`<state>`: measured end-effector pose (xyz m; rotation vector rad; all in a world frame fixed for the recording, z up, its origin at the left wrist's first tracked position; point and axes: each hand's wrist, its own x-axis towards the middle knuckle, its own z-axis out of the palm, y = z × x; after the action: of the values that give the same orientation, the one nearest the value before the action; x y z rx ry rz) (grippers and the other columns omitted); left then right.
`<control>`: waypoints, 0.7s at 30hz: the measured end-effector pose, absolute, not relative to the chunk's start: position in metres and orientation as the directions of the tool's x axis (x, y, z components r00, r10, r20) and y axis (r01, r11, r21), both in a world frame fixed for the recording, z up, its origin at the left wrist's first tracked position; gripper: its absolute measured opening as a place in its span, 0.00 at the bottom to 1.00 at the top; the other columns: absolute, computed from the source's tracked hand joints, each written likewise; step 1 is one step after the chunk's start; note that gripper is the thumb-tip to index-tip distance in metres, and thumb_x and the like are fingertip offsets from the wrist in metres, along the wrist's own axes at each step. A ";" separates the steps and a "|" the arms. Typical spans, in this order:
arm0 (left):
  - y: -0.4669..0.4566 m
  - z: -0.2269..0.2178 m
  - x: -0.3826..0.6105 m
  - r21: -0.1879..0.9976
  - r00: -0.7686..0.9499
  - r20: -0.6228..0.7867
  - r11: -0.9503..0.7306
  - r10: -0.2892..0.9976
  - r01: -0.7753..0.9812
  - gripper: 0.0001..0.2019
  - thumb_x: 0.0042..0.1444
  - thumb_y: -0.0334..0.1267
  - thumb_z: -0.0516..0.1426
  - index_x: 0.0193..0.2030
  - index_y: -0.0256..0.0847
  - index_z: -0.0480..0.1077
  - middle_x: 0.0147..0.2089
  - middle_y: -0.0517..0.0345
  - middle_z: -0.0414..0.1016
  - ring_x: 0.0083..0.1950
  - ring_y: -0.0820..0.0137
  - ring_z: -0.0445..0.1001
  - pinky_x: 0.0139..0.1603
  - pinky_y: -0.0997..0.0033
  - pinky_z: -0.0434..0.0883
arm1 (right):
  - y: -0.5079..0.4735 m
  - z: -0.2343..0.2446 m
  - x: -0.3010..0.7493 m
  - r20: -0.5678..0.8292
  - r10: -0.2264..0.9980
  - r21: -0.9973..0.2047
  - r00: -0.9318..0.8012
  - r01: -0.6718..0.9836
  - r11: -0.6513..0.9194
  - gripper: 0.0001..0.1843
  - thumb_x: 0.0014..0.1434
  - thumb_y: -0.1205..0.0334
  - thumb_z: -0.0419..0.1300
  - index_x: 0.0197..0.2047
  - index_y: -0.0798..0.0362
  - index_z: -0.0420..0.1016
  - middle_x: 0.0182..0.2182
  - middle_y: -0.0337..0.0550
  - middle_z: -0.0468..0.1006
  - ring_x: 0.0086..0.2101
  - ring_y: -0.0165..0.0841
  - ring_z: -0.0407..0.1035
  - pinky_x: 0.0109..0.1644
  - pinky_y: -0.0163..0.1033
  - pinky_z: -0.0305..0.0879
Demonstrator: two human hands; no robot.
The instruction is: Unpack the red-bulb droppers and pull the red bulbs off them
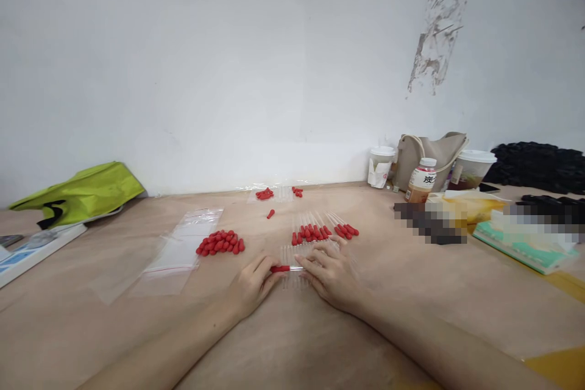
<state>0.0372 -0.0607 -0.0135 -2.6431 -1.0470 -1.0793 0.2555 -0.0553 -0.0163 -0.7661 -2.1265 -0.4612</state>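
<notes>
My left hand (252, 283) pinches a red rubber bulb (280, 269) that sits on the end of a clear glass tube (296, 268). My right hand (329, 273) grips the tube from the other side, fingers curled over it. Both hands rest low on the brown table (292, 341), above a few bare clear tubes (287, 253). Just beyond lies a row of finished droppers with red bulbs (322, 231). A loose pile of red bulbs (220, 243) lies to the left of my hands.
Clear plastic bags (176, 253) lie at the left, with a green bag (85, 192) behind them. More red bulbs (265, 194) sit near the wall. Cups (470, 167), a bottle (421, 180), a beige bag (432, 155) and a green-edged book (521, 250) crowd the right.
</notes>
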 end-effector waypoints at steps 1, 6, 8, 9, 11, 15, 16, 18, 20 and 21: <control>-0.061 -0.013 0.039 0.146 0.518 0.655 -0.765 0.550 0.628 0.05 0.57 0.35 0.51 0.41 0.40 0.63 0.34 0.57 0.69 0.35 0.73 0.69 0.36 0.74 0.67 | -0.055 -0.016 0.255 0.788 0.363 0.069 -0.497 0.658 0.750 0.10 0.58 0.62 0.53 0.43 0.46 0.70 0.29 0.36 0.74 0.37 0.30 0.62 0.52 0.48 0.42; -0.065 -0.007 0.044 0.008 0.590 0.639 -0.771 0.493 0.636 0.09 0.58 0.37 0.51 0.43 0.43 0.68 0.37 0.56 0.72 0.37 0.71 0.68 0.38 0.70 0.63 | -0.055 -0.016 0.256 0.750 0.353 0.093 -0.559 0.618 0.781 0.08 0.58 0.63 0.51 0.34 0.49 0.72 0.23 0.35 0.70 0.31 0.28 0.59 0.49 0.46 0.44; -0.066 -0.004 0.045 -0.053 0.610 0.635 -0.761 0.474 0.646 0.07 0.57 0.39 0.52 0.38 0.43 0.70 0.32 0.58 0.73 0.33 0.71 0.68 0.36 0.69 0.60 | -0.055 -0.016 0.257 0.746 0.345 0.095 -0.570 0.603 0.792 0.08 0.58 0.64 0.51 0.32 0.50 0.72 0.21 0.35 0.69 0.30 0.28 0.58 0.48 0.45 0.44; -0.066 -0.003 0.045 -0.074 0.615 0.638 -0.757 0.464 0.649 0.07 0.57 0.39 0.52 0.35 0.42 0.70 0.30 0.59 0.73 0.32 0.71 0.67 0.35 0.69 0.58 | -0.055 -0.015 0.258 0.743 0.339 0.099 -0.577 0.595 0.798 0.09 0.58 0.64 0.51 0.31 0.50 0.72 0.20 0.35 0.68 0.30 0.28 0.57 0.48 0.45 0.43; -0.067 -0.002 0.045 -0.101 0.626 0.642 -0.761 0.443 0.641 0.09 0.57 0.39 0.52 0.32 0.40 0.70 0.27 0.60 0.72 0.30 0.71 0.65 0.35 0.69 0.56 | -0.056 -0.015 0.259 0.737 0.325 0.109 -0.592 0.580 0.808 0.09 0.58 0.64 0.51 0.30 0.51 0.71 0.19 0.34 0.68 0.29 0.28 0.56 0.48 0.44 0.43; -0.066 -0.004 0.042 -0.133 0.657 0.625 -0.771 0.422 0.622 0.11 0.58 0.40 0.51 0.29 0.39 0.69 0.24 0.60 0.70 0.28 0.72 0.62 0.34 0.69 0.54 | -0.057 -0.015 0.260 0.747 0.303 0.118 -0.592 0.566 0.816 0.08 0.57 0.64 0.52 0.29 0.51 0.70 0.18 0.33 0.68 0.29 0.27 0.56 0.49 0.43 0.42; -0.066 -0.004 0.041 -0.138 0.663 0.619 -0.773 0.421 0.619 0.11 0.58 0.40 0.51 0.28 0.39 0.68 0.24 0.60 0.69 0.28 0.72 0.62 0.33 0.70 0.54 | -0.058 -0.015 0.260 0.750 0.299 0.118 -0.590 0.564 0.817 0.08 0.57 0.64 0.52 0.29 0.51 0.70 0.18 0.33 0.68 0.29 0.27 0.56 0.49 0.43 0.42; -0.066 -0.005 0.040 -0.144 0.676 0.606 -0.779 0.419 0.611 0.10 0.58 0.38 0.51 0.28 0.39 0.68 0.24 0.60 0.68 0.28 0.72 0.61 0.32 0.70 0.54 | -0.058 -0.015 0.261 0.757 0.291 0.118 -0.585 0.561 0.820 0.08 0.57 0.64 0.52 0.29 0.51 0.70 0.18 0.33 0.68 0.28 0.26 0.56 0.49 0.43 0.42; -0.066 -0.005 0.040 -0.146 0.688 0.597 -0.787 0.414 0.600 0.10 0.58 0.36 0.50 0.28 0.39 0.68 0.23 0.60 0.67 0.27 0.72 0.61 0.31 0.70 0.55 | -0.059 -0.015 0.260 0.759 0.288 0.117 -0.583 0.558 0.822 0.08 0.57 0.64 0.52 0.29 0.51 0.70 0.17 0.32 0.68 0.28 0.26 0.56 0.50 0.43 0.42; -0.066 -0.006 0.040 -0.147 0.692 0.594 -0.791 0.409 0.594 0.10 0.59 0.35 0.50 0.29 0.39 0.68 0.23 0.60 0.67 0.27 0.72 0.61 0.30 0.71 0.55 | -0.059 -0.015 0.260 0.760 0.291 0.114 -0.582 0.559 0.821 0.08 0.57 0.64 0.52 0.29 0.51 0.70 0.17 0.32 0.68 0.28 0.26 0.56 0.50 0.43 0.42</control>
<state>0.0396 -0.0664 -0.0058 -2.5765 -0.7892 -0.7899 0.2602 -0.0590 -0.0154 -0.6195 -2.2201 -0.4409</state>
